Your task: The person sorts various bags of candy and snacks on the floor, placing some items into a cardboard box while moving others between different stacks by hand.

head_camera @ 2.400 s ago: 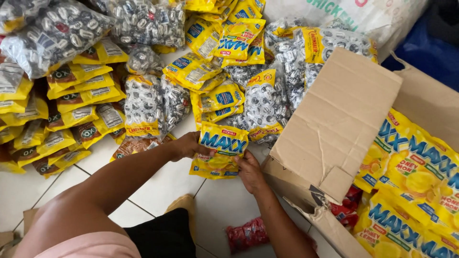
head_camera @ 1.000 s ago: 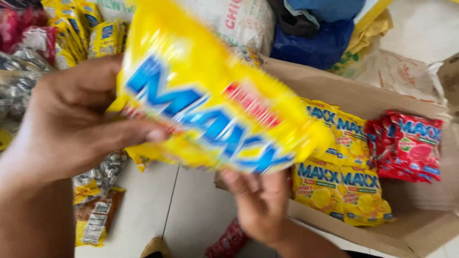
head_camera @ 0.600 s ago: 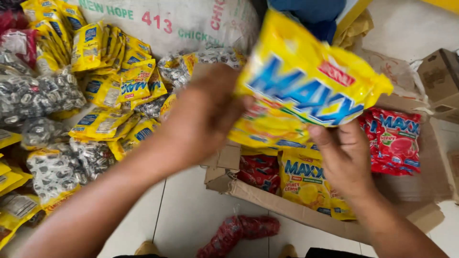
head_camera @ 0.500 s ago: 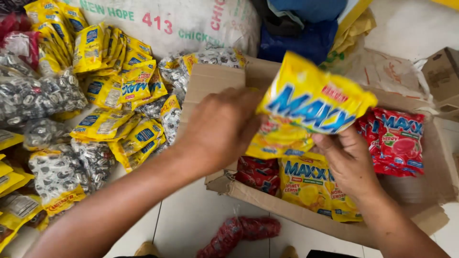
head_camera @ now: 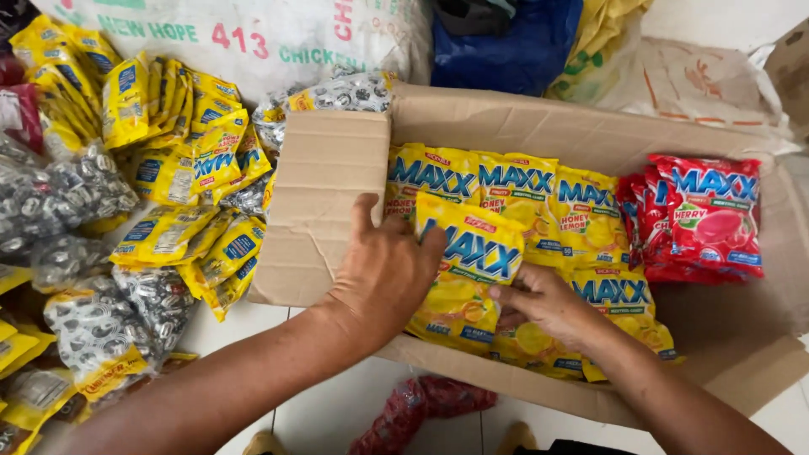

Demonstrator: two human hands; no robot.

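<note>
**Both hands on one yellow packet, low in the carton**

White tiled floor (head_camera: 333,413) underfoot, a printed white sack (head_camera: 253,38) across the back at eleven o'clock, and a blue bag (head_camera: 514,42) at twelve. Over at nine o'clock, a heap of loose yellow sachets (head_camera: 181,168), too many and too overlapped to count, with clear bags of silver-wrapped sweets (head_camera: 93,312) below them; I make out at least four such bags. One red packet (head_camera: 421,409) lies on the tiles at six o'clock.

Centre frame, the open cardboard box (head_camera: 506,126), its flap (head_camera: 324,202) folded out to the left. The left hand (head_camera: 383,274) lies flat over the near edge, fingers spread, thumb and fingertips pressing the left side of the yellow candy packet (head_camera: 472,261). That packet sits tilted inside the box, on top of other yellow packets (head_camera: 548,198): three upright behind it, at least two more beneath. The right hand (head_camera: 543,303) pinches the packet's lower right corner, fingers closed on it.

At three o'clock, red candy packets (head_camera: 712,219), about three, stand against the box wall.
</note>
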